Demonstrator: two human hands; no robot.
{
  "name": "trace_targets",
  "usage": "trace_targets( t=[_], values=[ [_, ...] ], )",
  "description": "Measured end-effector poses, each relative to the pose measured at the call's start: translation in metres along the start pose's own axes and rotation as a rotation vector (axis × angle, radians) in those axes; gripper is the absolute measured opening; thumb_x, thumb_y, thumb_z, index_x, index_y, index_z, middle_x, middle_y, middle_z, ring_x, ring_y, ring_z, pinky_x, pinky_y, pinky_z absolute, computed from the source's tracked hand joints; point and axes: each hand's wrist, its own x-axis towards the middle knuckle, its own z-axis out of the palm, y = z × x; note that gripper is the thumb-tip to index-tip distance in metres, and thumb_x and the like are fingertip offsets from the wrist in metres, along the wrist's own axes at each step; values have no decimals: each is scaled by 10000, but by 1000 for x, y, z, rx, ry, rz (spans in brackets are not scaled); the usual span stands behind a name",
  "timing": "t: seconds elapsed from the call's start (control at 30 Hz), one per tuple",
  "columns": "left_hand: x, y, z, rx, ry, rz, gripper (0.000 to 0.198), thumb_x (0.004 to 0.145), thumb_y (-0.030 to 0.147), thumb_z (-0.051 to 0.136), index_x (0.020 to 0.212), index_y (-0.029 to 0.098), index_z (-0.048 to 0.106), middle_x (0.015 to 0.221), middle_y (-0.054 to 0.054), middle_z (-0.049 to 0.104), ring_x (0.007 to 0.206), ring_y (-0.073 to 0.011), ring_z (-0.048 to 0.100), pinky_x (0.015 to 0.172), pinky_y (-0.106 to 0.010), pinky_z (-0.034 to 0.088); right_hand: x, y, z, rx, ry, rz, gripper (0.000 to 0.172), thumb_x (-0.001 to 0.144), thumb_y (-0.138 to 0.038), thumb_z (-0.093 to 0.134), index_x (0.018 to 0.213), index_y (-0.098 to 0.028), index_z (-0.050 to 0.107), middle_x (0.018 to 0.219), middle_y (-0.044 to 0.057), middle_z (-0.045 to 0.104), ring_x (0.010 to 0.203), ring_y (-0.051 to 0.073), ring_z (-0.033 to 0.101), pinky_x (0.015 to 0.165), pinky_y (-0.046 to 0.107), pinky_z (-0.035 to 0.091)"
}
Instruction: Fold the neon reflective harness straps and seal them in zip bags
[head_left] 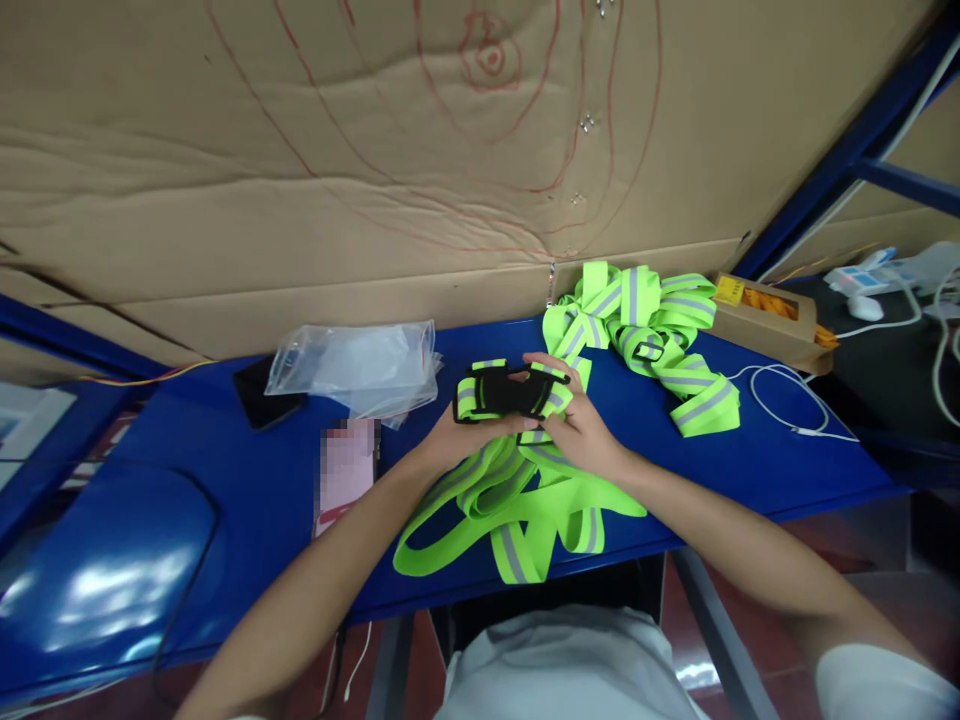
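Head view: I have the left hand (459,437) gripping the buckle (514,393) at its left end, the right hand (589,432) gripping its right; below the buckle, the strap (541,508) loops over the bench (259,480).

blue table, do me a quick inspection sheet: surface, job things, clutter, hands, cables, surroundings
Surface: blue table, glossy, with light glare at the left.
Job's things: black buckle held up; whether it is fully fastened can't be told. Lime strap with grey stripes hangs in loops below it; a second strap pile lies at the back right.
Clutter: clear plastic bags partly over a dark flat item; pink item, partly pixelated; cardboard box with orange contents.
Hands: left hand and right hand grip the buckle from either side.
Cables: white cable at the right, dark cable at the left.
Surroundings: cardboard wall with red curved lines.
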Motion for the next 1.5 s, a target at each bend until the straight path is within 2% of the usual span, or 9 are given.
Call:
trace_targets(
  t=[0.1,0.23,0.4,0.67,0.83,0.97,1.2,1.4,1.5],
  values=[
    [-1,2,-1,63,14,76,444,667,390,921,1031,178,780,1132,-71,788,1051,-263,731,1026,-452,578,-3,-3,1,-188,33,-111,459,981,-199,480,1436,-234,536,1561,147,430,1503,284,385,1214,560,376],
    [-2,6,-4,113,3,112,429,702,378,902,1056,170,779,1116,-75,796,1046,-267,731,1048,-462,564,-1,-5,-17,-342,180,-209,834,902,-286,662,1616,-230,236,1601,202,340,1439,350,455,1136,560,468],
    [-3,1,0,216,-39,62,358,715,362,881,989,167,760,961,-18,777,910,-228,708,881,-366,596,6,-10,-36,-425,-148,-446,434,1023,-305,557,1454,-254,565,1327,114,672,1252,254,627,1093,455,516],
    [-5,-1,22,-123,-38,-111,470,661,314,926,1070,176,741,1063,-51,775,951,-230,709,887,-357,556,7,-10,-17,-168,56,-63,294,1023,-416,570,1113,-201,748,1063,75,789,957,217,750,826,329,601],
    [-9,-2,26,-370,-167,-295,452,589,239,967,982,180,753,946,-23,769,866,-201,702,845,-331,538,7,-10,-24,-290,82,-254,296,1024,-385,581,1153,-169,737,1078,99,783,989,223,734,902,357,578],
    [-9,-11,31,-391,-83,-233,391,607,254,959,920,184,735,990,-13,762,934,-208,695,898,-348,532,8,-12,-32,-324,-28,-339,311,1014,-412,594,1201,-207,736,1132,91,774,1048,231,709,979,390,548],
    [-9,-3,22,-191,-123,-117,509,672,260,933,1133,187,731,1083,-41,764,1015,-230,697,961,-367,532,9,-15,-22,-41,116,46,359,1022,-456,557,911,-171,744,823,17,758,721,157,699,669,260,540],
    [-7,-7,17,-297,-138,-200,507,624,240,943,1092,172,761,1103,-27,765,1065,-256,698,989,-372,513,7,-11,-31,-385,57,-457,288,990,-334,648,1245,-228,728,1180,93,756,1156,246,691,1025,404,533],
    [-5,-12,18,-320,-120,-192,568,596,306,961,1112,179,762,1062,-43,776,1032,-252,708,990,-394,525,7,-14,-34,-292,-46,-437,376,1014,-353,603,1376,-263,653,1381,111,656,1349,248,588,1132,422,484]
  ],
)
